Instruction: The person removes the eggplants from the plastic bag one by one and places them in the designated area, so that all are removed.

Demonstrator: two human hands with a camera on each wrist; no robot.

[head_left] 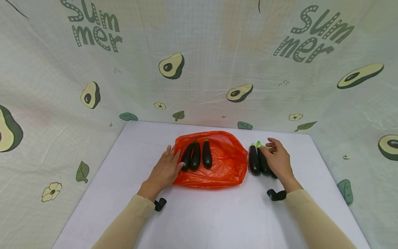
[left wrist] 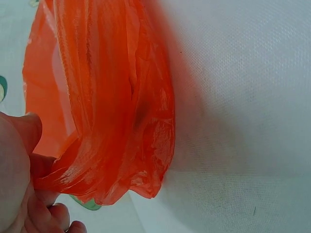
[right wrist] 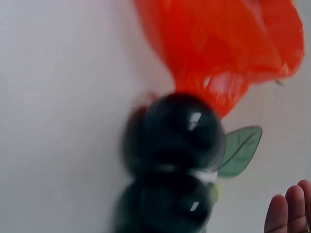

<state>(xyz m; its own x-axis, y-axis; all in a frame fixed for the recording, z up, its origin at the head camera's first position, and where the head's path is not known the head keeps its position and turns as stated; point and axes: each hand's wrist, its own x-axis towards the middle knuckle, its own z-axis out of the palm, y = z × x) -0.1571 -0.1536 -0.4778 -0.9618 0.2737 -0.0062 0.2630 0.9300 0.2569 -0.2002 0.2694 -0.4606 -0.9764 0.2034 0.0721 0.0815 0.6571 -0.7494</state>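
Observation:
A red plastic bag (head_left: pixel 227 162) lies spread on the table with three dark eggplants (head_left: pixel 195 155) on or in its opening. At its left edge, my left hand (head_left: pixel 164 169) holds the bag's rim; the left wrist view shows the red film (left wrist: pixel 107 126) bunched between the fingers. To the right of the bag lie more eggplants (head_left: pixel 254 160) side by side, one partly covered by the hand. My right hand (head_left: pixel 278 160) is over them near their green stems, fingers bent. In the right wrist view its fingers (right wrist: pixel 295 206) are apart from the blurred eggplants (right wrist: pixel 180 136).
The white table (head_left: pixel 214 218) extends in front of the bag and to both sides. A cloth (head_left: pixel 205 69) printed with avocados and leaves hangs behind and at the sides. A black wrist camera (head_left: pixel 276 194) sits by the right sleeve, another black one (head_left: pixel 160 204) by the left.

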